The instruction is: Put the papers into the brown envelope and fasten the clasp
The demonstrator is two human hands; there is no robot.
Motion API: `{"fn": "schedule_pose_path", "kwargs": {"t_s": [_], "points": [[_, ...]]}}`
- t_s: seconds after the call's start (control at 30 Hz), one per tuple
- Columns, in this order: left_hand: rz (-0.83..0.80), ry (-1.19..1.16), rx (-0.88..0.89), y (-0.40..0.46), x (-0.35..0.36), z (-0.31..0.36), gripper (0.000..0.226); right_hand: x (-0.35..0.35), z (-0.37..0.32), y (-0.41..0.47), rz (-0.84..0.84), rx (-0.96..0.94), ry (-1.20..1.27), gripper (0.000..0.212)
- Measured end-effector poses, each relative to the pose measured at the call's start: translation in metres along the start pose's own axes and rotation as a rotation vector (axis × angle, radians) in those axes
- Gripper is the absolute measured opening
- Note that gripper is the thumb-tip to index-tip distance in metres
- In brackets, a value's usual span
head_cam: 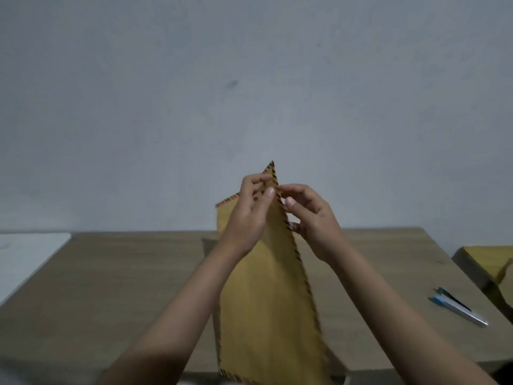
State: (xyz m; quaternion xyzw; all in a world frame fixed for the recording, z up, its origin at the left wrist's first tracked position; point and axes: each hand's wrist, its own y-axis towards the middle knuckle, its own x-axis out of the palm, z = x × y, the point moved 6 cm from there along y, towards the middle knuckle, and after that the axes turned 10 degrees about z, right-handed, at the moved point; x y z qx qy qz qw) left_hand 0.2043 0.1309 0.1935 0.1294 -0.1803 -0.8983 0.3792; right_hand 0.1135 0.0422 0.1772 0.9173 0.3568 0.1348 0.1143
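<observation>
A brown envelope [263, 301] with a striped dark border stands upright above the wooden table [111, 287], its top near the wall. My left hand [247, 215] grips its upper part from the left, thumb on the front face near a small round clasp. My right hand [311, 218] pinches the envelope's upper right edge with fingertips. Both hands meet just below the pointed top corner. No loose papers show; whether any are inside is hidden.
A pen with a blue end [458, 305] lies on the table at the right. A brown box or stack [488, 265] sits at the far right edge. A white surface [25, 254] adjoins the table at the left. A plain grey wall rises behind.
</observation>
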Motion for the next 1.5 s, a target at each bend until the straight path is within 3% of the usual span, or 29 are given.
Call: {"fn": "schedule_pose_path", "kwargs": {"t_s": [0.1, 0.2, 0.27, 0.33, 0.4, 0.47, 0.6, 0.7, 0.83, 1.03, 1.17, 1.23, 1.43, 1.5], "points": [[-0.034, -0.030, 0.084, 0.015, -0.012, 0.045, 0.021, 0.013, -0.023, 0.008, -0.118, 0.018, 0.124, 0.013], [-0.008, 0.135, 0.214, 0.026, -0.025, 0.067, 0.030, 0.022, -0.040, 0.016, -0.156, -0.049, 0.245, 0.019], [0.013, 0.212, 0.220, 0.033, -0.037, 0.070, 0.047, 0.018, -0.041, 0.023, -0.023, -0.164, 0.158, 0.023], [0.032, 0.193, 0.204, 0.038, -0.050, 0.074, 0.051, 0.002, -0.031, 0.030, 0.206, -0.290, -0.110, 0.032], [0.044, 0.140, 0.242, 0.042, -0.064, 0.079, 0.052, -0.009, -0.009, 0.032, 0.311, -0.247, -0.277, 0.055], [0.051, 0.055, 0.254, 0.046, -0.076, 0.080, 0.053, -0.015, 0.020, 0.029, 0.298, -0.115, -0.252, 0.074], [0.135, -0.028, 0.155, 0.061, -0.102, 0.056, 0.054, -0.013, 0.057, 0.022, 0.201, -0.103, -0.291, 0.064], [0.175, 0.325, 0.039, 0.072, -0.119, 0.008, 0.055, -0.019, 0.072, 0.020, 0.291, -0.102, -0.347, 0.053], [-0.091, 0.701, -0.264, 0.048, -0.124, -0.098, 0.084, -0.029, 0.105, 0.014, 0.355, 0.051, -0.466, 0.053], [-0.308, 0.760, -0.507, -0.031, -0.109, -0.219, 0.110, -0.033, 0.184, -0.025, 0.240, 0.366, -0.789, 0.065], [-0.483, 0.787, -0.488, -0.054, -0.098, -0.270, 0.093, -0.026, 0.232, -0.054, -0.128, 0.452, -1.172, 0.090], [-0.524, 0.793, -0.458, -0.052, -0.094, -0.284, 0.084, -0.026, 0.244, -0.057, -0.175, 0.431, -1.276, 0.092], [-0.391, 0.810, -0.341, -0.036, -0.089, -0.284, 0.060, -0.018, 0.235, -0.040, -0.046, 0.406, -1.249, 0.083], [-0.249, 0.771, -0.251, -0.047, -0.088, -0.265, 0.055, -0.017, 0.191, -0.030, 0.229, 0.179, -1.048, 0.067]]}}
